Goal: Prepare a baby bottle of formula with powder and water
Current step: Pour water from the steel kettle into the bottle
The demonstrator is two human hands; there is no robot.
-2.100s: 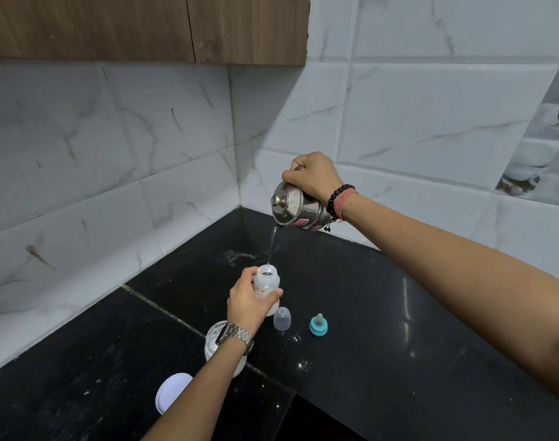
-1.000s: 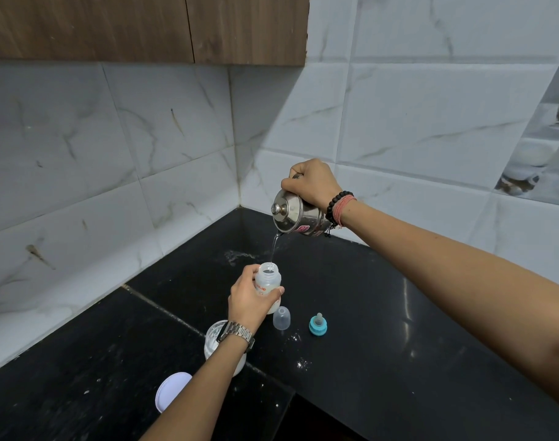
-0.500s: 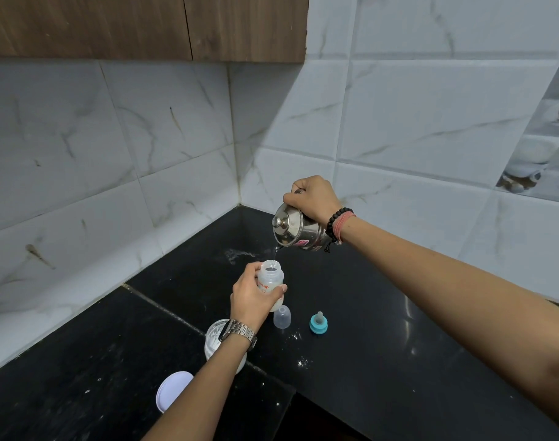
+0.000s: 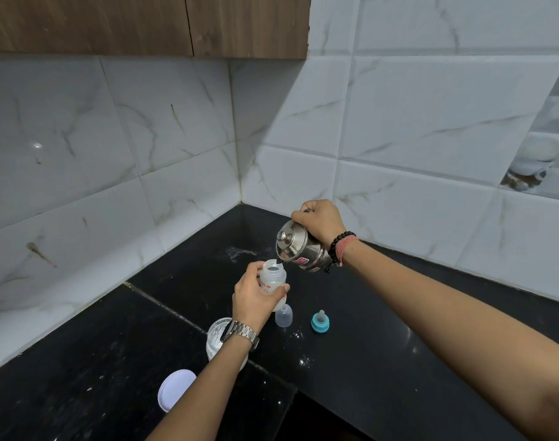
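The steel kettle point(image 4: 299, 249), gripped by the right hand point(image 4: 319, 222), has dropped to the baby bottle point(image 4: 272, 278); the left hand point(image 4: 256, 299) grasps it above the tabletop point(image 4: 383, 361) centre. Its red lettering is illegible; the teal nipple point(image 4: 320, 324) lies toward four o'clock.

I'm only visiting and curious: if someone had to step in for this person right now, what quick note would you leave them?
Left hand: grips the open baby bottle, held above the counter.
Right hand: holds the steel kettle tilted, its spout right at the bottle's mouth.
On the counter: clear cap and teal nipple ring just right of the bottle; open powder tub under the left wrist, its white lid nearer the camera.
Done: bottle opened, water going in or just poured; whether powder is inside cannot be told.
Left: set the kettle down, fit nipple ring and cap, shake.
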